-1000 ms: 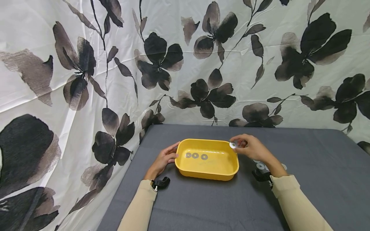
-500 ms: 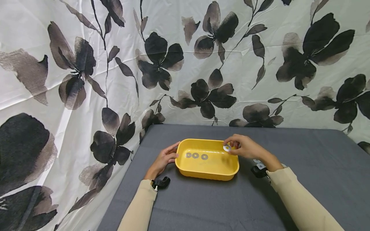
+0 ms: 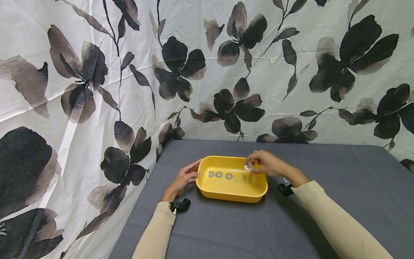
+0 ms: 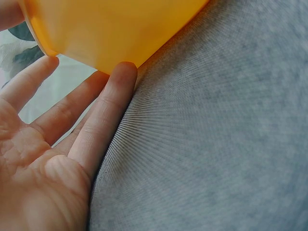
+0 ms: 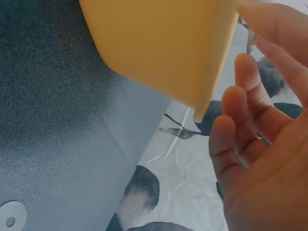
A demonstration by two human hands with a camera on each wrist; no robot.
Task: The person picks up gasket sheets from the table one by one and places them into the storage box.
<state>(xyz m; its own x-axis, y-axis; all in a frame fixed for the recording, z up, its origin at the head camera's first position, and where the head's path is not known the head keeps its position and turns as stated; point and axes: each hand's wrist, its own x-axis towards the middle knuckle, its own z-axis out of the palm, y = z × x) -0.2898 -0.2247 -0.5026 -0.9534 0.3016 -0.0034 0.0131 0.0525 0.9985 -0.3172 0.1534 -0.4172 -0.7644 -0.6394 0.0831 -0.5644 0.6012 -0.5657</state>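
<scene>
Yellow tray (image 3: 231,197), grey tablecloth (image 3: 339,169), black-flowered white backdrop (image 3: 181,72)

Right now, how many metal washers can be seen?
5. Three lie in a row inside the yellow tray: washers. The right hand pinches one. One lies on the grey table; the arm may hide others.

On my feed I see a table (image 3: 339,172) under dark grey ribbed cloth filling the lower half, from about 4 to 8 o'clock. Behind it and round to 9 o'clock hangs a creased white backdrop (image 3: 129,72) printed with big black and grey flowers on thin stems; one full bloom (image 3: 181,68) sits near 11 o'clock. On the right wrist camera I pick out a loose washer (image 5: 10,215) lying flat on the cloth at 7 o'clock.
</scene>
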